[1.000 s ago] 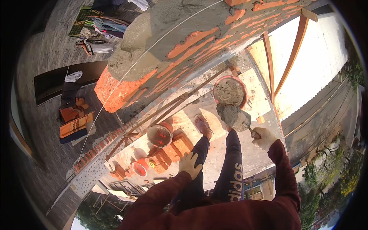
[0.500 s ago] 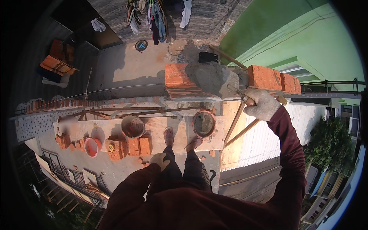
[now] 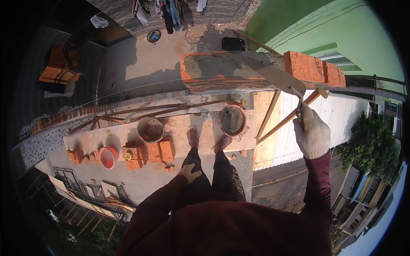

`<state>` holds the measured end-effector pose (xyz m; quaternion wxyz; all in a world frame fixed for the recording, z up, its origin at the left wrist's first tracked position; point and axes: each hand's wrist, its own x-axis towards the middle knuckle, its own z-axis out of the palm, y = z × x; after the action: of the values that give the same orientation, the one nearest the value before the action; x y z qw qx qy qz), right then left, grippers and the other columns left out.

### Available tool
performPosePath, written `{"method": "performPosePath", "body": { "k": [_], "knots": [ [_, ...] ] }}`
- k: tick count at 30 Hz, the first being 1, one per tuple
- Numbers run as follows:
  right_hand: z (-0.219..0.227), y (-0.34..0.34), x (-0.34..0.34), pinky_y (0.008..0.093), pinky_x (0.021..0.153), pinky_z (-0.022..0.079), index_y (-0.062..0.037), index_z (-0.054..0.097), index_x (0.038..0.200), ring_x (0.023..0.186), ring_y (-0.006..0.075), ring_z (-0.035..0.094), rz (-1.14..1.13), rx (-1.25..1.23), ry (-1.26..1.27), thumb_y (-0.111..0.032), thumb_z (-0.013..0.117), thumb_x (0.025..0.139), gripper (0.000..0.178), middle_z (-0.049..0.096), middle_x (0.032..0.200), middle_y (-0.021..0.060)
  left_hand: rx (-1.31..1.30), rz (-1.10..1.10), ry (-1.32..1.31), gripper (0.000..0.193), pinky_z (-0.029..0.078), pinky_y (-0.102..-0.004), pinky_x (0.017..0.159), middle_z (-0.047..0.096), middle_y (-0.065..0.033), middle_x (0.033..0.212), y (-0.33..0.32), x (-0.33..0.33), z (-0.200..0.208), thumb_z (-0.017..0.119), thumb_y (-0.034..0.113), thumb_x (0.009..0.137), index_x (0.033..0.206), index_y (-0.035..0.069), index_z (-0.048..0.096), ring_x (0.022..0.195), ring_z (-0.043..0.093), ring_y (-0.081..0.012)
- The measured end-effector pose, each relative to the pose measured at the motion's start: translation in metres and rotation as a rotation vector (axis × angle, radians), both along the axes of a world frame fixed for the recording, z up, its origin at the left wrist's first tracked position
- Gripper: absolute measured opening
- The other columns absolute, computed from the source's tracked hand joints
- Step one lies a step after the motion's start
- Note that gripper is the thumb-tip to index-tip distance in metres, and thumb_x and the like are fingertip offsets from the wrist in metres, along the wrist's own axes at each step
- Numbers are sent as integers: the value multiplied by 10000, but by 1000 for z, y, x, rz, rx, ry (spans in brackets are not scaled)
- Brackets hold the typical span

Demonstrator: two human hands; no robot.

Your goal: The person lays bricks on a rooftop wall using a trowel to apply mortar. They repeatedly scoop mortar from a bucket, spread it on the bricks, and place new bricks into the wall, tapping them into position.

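Observation:
My right hand (image 3: 314,132), in a pale knit glove, grips a trowel (image 3: 279,79) by its handle. The broad blade is smeared with grey mortar and slants up to the left, its tip over the mortar bed (image 3: 209,67). That bed covers the top of the brick wall (image 3: 205,85) out to its left end. Right of the blade, a brick (image 3: 304,67) and another brick (image 3: 333,74) stand on the wall. My left hand (image 3: 189,173) rests by my left thigh with fingers loosely apart, holding nothing. A taut string (image 3: 141,82) runs along the wall.
By my feet stands a mortar bucket (image 3: 221,123); farther left are a second bucket (image 3: 163,129), a red bucket (image 3: 101,158) and stacked bricks (image 3: 161,150). Wooden braces (image 3: 277,123) slant below the wall. The plank platform (image 3: 205,143) has an edge on the right, above a lower level.
My right hand has turned and drawn back toward me, and the trowel blade now shows fully. Mortar now reaches the wall's left end, where bare brick showed. My left hand stays by my thigh.

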<state>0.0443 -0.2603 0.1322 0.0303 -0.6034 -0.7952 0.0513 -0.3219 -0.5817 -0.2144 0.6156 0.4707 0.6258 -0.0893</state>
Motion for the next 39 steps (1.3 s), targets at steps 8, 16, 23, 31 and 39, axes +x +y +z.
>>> {"method": "performPosePath", "body": {
  "k": [8, 16, 23, 31, 39],
  "knots": [
    [-238, -121, 92, 463, 758, 600, -28, 662, 1061, 890, 363, 754, -399, -706, -111, -100, 643, 888, 188, 744, 931, 195, -101, -732, 255, 935, 335, -568, 1180, 289, -218, 1647, 62, 42, 11, 647, 688, 859, 1568, 124, 417, 1507, 280, -429],
    [-620, -101, 47, 453, 715, 604, -46, 734, 951, 854, 335, 769, -877, -508, 113, -162, 565, 965, 205, 772, 910, 152, 282, -805, 229, 700, 310, -581, 1158, 467, -200, 1514, 56, 19, -49, 745, 490, 830, 1386, 90, 603, 1427, 364, -426],
    [-661, -137, 13, 445, 733, 595, -34, 693, 1049, 868, 336, 769, -651, -706, 48, -163, 561, 963, 204, 772, 924, 154, 258, -796, 200, 627, 338, -571, 1143, 512, -228, 1472, 55, 17, -55, 760, 446, 832, 1325, 75, 651, 1398, 403, -457],
    [-651, -156, 15, 494, 949, 522, 44, 720, 1120, 1072, 443, 695, -793, -1114, 635, -477, 570, 937, 573, 716, 1093, 303, 232, -787, 180, 588, 333, -572, 1146, 522, -231, 1467, 58, 15, -55, 755, 412, 835, 1305, 72, 663, 1390, 411, -464],
    [-613, -165, 45, 461, 855, 589, 1, 768, 1040, 995, 357, 752, -824, -949, 253, -208, 644, 919, 272, 754, 1055, 237, 242, -770, 174, 564, 326, -579, 1148, 537, -224, 1450, 58, 14, -56, 752, 392, 836, 1297, 78, 667, 1382, 422, -455]
  ]
}}
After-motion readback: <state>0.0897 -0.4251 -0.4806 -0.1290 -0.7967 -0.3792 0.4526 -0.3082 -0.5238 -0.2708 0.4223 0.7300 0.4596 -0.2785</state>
